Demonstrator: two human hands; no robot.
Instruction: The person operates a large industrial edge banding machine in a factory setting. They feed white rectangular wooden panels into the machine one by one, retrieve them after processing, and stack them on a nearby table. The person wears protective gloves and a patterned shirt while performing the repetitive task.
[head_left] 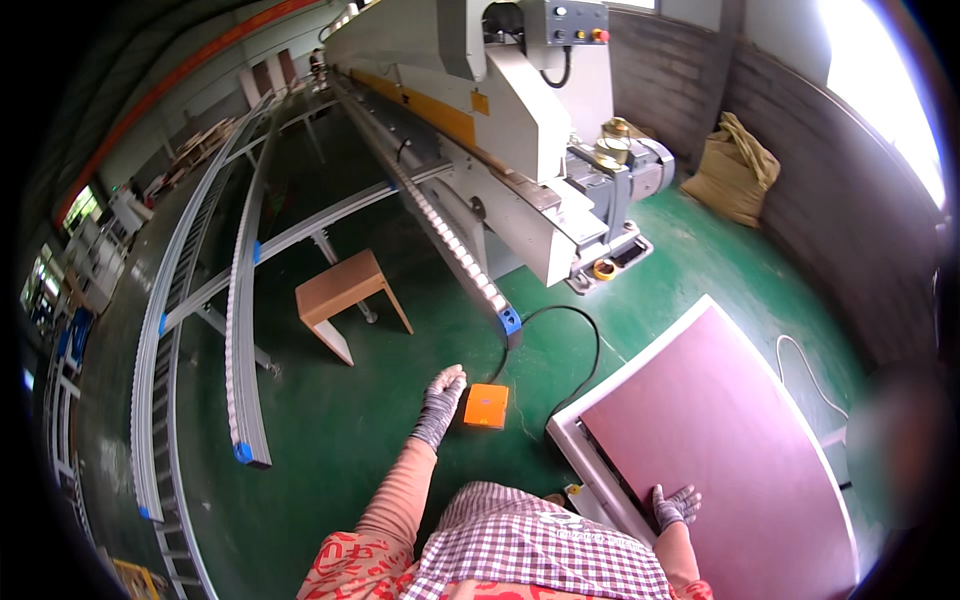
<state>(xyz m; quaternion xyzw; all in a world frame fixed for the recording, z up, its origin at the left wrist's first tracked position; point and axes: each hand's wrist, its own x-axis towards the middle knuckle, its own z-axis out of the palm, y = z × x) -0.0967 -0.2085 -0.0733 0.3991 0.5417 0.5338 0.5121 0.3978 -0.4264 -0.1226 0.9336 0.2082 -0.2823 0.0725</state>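
Note:
My right hand (677, 506), in a grey fingerless glove, lies with fingers spread on a large pinkish-brown flat surface (725, 400) with a pale rim. That surface stands at my right, a dark slot along its near left side. My left hand (440, 405), also in a grey striped glove with bare fingertips, is held out ahead of me over the green floor. Its fingers are curled together, and nothing shows in them. Just right of it, lower down, is an orange square box (486, 407). A checked apron (540, 545) covers my front.
A long white machine (540, 110) with a control panel (578, 22) stretches away ahead. White-roller rails (450, 240) with blue end caps run beside it and at left. Between them stands a small brown wooden stool (342, 286). A black cable (597, 350) loops across the floor; a tan sack (735, 170) leans by the wall.

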